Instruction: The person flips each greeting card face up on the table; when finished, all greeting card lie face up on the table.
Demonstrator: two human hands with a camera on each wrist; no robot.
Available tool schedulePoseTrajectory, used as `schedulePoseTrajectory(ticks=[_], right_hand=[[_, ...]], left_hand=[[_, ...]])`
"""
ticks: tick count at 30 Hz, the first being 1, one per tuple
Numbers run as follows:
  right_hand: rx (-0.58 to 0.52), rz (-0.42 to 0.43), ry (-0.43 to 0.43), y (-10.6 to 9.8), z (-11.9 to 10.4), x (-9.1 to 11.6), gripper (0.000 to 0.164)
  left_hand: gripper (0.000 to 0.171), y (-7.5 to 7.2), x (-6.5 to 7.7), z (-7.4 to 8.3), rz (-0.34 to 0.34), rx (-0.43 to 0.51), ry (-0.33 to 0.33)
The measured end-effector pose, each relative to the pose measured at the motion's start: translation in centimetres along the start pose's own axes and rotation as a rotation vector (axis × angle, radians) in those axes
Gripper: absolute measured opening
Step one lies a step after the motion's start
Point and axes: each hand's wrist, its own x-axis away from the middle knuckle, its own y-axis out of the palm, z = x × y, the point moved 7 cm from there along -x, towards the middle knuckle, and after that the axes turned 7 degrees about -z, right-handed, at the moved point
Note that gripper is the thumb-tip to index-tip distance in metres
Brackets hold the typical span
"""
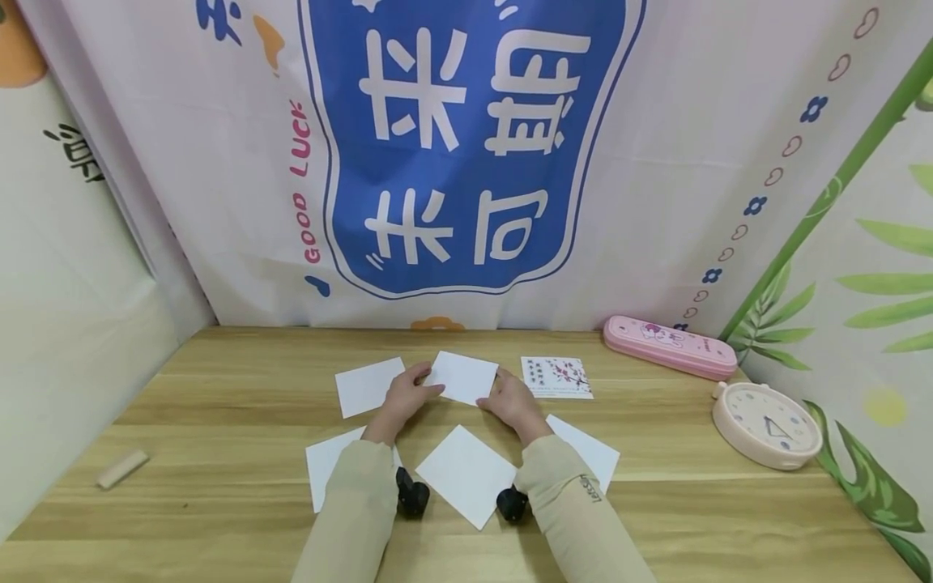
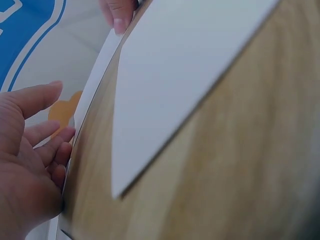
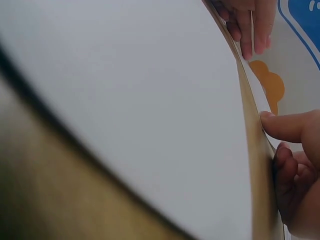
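A white card [image 1: 464, 378] lies at the far middle of the wooden table, between the two hands. My left hand [image 1: 406, 398] is at its left edge; in the left wrist view, its fingertips [image 2: 69, 134] touch the card while the thumb stays lifted off it. The right hand [image 1: 509, 398] pinches the opposite edge, with its thumb [image 3: 275, 122] on top and the other fingers curled below. Nearer the body, a square white card [image 1: 468, 478] lies turned cornerwise between the forearms. More white cards surround the hands: one [image 1: 364, 389] at far left, two partly hidden by the sleeves.
A card printed with blossoms and characters [image 1: 561, 378] lies right of the right hand. Further right are a pink pencil case [image 1: 670, 348] and a round clock [image 1: 768, 425]. On the left lies a small beige block [image 1: 122, 469]. A printed curtain [image 1: 248, 243] hangs behind the table.
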Motion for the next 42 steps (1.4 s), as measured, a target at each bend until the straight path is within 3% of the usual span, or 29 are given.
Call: schedulePoseTrajectory(ticks=[4, 9, 16, 22, 26, 30, 37, 42], right_hand=[[-0.039, 0.005, -0.001, 0.1, 0.14, -0.21, 0.067], [-0.008, 0.013, 0.004, 0.07, 0.16, -0.43, 0.062], [0.037, 0.0, -0.005, 0.0, -0.3, -0.44, 0.072], [0.082, -0.026, -0.012, -0.11, -0.56, -0.6, 0.07], [0.043, -0.013, -0.01, -0.18, -0.57, -0.54, 0.072], [-0.082, 0.016, -0.002, -0.15, -0.45, -0.27, 0.074], [-0.175, 0.077, -0.062, -0.18, -0.45, -0.15, 0.073], [-0.272, 0.089, -0.072, -0.09, -0.18, -0.35, 0.066]], left_hand=[[0.056, -0.03, -0.06, 0.05, -0.003, -0.006, -0.006], [0.054, 0.09, 0.09, 0.17, -0.006, -0.054, -0.016], [0.055, -0.14, 0.38, 0.14, 0.018, -0.105, -0.034], [0.059, -0.12, 0.45, 0.39, 0.017, -0.146, -0.037], [0.062, -0.11, 0.35, 0.36, 0.005, -0.086, -0.031], [0.06, -0.16, 0.24, 0.2, 0.006, 0.022, -0.02], [0.061, -0.24, 0.21, 0.15, 0.011, 0.159, 0.02], [0.059, -0.68, 0.31, 0.09, 0.052, 0.214, 0.022]])
